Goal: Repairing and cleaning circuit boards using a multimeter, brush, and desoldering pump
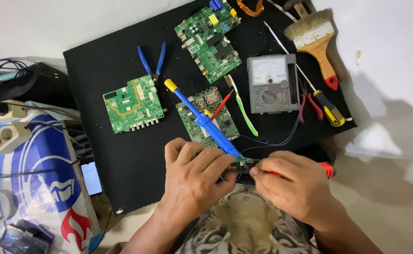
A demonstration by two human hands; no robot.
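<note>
The left hand (194,176) is curled around a small green circuit board (244,161) and steadies a blue desoldering pump (202,117) whose tip meets that board at the near edge of the mat, while the right hand (293,186) is clenched on a red-handled probe (326,168) laid across the same board. All of it sits on a black mat (122,160) spread over a pale, stained floor (385,61). On the mat lie three larger green boards: one to the left (132,103), one at the top (209,40), and one just beyond the hands (209,117), partly under the pump. Blue-handled pliers (151,61) rest between the left and top boards. A grey analog multimeter (272,83) stands right of centre, with a wooden paintbrush (317,42) and a black-and-yellow screwdriver (329,108) near the mat's right edge. Off the mat on the left are a white power strip (4,136) and black cables (4,73).
</note>
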